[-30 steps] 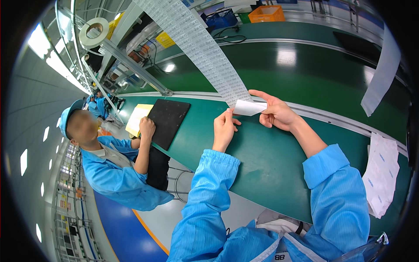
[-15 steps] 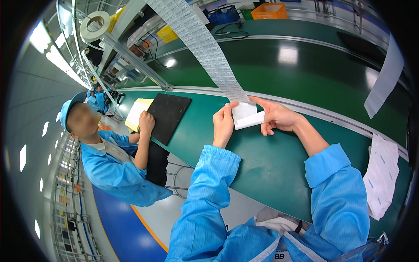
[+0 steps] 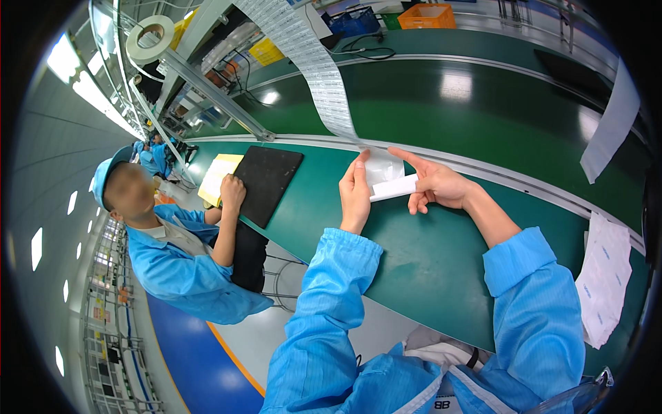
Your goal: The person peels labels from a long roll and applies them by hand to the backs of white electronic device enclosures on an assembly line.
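Observation:
A long strip of printed labels (image 3: 321, 83) hangs down from the upper left and curves to my hands above the green bench. My left hand (image 3: 356, 195) is closed, with thumb and fingers pinching the left edge of the strip's glossy blank lower end (image 3: 384, 165). Below that end lies a white folded piece (image 3: 394, 188), which looks like strip backing turned over. My right hand (image 3: 445, 183) grips its right end between thumb and curled fingers, with the index finger stretched out toward the upper left.
On the left, a co-worker (image 3: 186, 255) in blue sits with a hand by a black mat (image 3: 269, 183) and yellow-edged sheets (image 3: 219, 178). A white packet (image 3: 601, 279) lies on the bench at right. Another pale strip (image 3: 612, 124) hangs above. A tape roll (image 3: 149, 40) is upper left.
The label strip has slackened and bowed to the left, and its lower end has tilted. My left hand has shifted slightly up; the right hand is almost unmoved.

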Motion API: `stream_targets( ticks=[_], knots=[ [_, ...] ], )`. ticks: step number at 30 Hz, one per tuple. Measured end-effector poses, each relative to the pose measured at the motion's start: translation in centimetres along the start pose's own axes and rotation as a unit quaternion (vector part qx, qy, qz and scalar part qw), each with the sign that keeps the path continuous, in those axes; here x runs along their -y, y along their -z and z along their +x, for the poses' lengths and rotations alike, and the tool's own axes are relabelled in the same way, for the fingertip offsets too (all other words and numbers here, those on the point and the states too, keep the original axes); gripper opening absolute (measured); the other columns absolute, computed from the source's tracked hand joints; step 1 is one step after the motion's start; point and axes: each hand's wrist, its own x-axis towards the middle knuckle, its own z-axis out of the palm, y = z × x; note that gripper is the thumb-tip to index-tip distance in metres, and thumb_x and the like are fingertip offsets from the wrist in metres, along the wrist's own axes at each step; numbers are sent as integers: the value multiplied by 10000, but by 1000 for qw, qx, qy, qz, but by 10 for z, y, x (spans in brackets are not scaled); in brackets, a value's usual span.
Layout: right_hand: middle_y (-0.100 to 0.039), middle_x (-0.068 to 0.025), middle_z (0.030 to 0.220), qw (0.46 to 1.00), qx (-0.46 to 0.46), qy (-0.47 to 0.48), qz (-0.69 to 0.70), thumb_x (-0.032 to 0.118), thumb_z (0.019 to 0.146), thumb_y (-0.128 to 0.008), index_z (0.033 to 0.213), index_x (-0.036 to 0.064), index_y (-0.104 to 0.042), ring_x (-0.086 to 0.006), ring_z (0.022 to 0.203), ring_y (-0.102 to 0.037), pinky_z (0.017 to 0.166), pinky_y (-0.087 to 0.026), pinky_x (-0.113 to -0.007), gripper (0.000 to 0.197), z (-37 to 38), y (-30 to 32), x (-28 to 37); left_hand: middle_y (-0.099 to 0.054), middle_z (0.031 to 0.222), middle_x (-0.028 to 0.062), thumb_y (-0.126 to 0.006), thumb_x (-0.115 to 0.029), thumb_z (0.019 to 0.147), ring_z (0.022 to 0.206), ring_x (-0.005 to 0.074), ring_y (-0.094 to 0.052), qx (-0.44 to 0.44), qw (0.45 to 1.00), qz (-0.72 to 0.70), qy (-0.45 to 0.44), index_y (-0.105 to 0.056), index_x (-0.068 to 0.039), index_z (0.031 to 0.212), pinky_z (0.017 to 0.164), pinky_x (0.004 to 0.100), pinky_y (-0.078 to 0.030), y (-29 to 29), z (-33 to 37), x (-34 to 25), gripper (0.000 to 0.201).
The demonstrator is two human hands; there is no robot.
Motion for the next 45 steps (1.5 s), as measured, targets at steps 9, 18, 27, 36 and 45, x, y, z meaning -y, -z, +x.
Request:
stream_targets(
  ticks=[9,18,27,36,45],
  knots=[
    [-629,-250,1110,998,43,-5,44,-99,802,-368,1451,20,-387,-279,836,-712,699,-592,-301,660,4,-11,1,-598,1280,152,-388,-241,1055,1149,185,-562,-44,996,-81,7,-549,54,1309,985,294,-433,3,3,0,421],
    [-540,-312,1252,995,53,-7,90,-114,724,-327,1378,-67,-433,-360,1045,-654,928,-555,-397,665,6,-17,1,-601,1276,155,-399,-223,1051,1152,187,-564,-67,995,-70,12,-554,61,1298,982,292,-436,3,2,-4,408],
    [-568,-287,1221,994,66,-18,83,-73,765,-372,1344,-91,-451,-342,1034,-663,925,-555,-386,585,6,-15,-1,-609,1261,157,-396,-212,1047,1154,191,-561,-86,996,-33,2,-559,61,1290,983,297,-432,3,3,-6,400],
    [-626,-220,1109,996,-18,31,75,-10,909,-425,1322,-46,-491,-256,844,-705,696,-594,-311,420,10,-6,-8,-664,1025,105,-378,-258,1052,893,131,-612,-10,994,-92,52,-614,26,1185,761,259,-495,4,2,-7,392],
    [-653,-179,1065,991,-79,75,80,17,951,-380,1359,29,-495,-157,658,-693,472,-525,-232,424,11,10,-11,-636,736,40,-480,-329,1023,601,71,-512,150,985,5,82,-678,14,920,542,215,-414,-1,-7,-8,409]
  ],
)
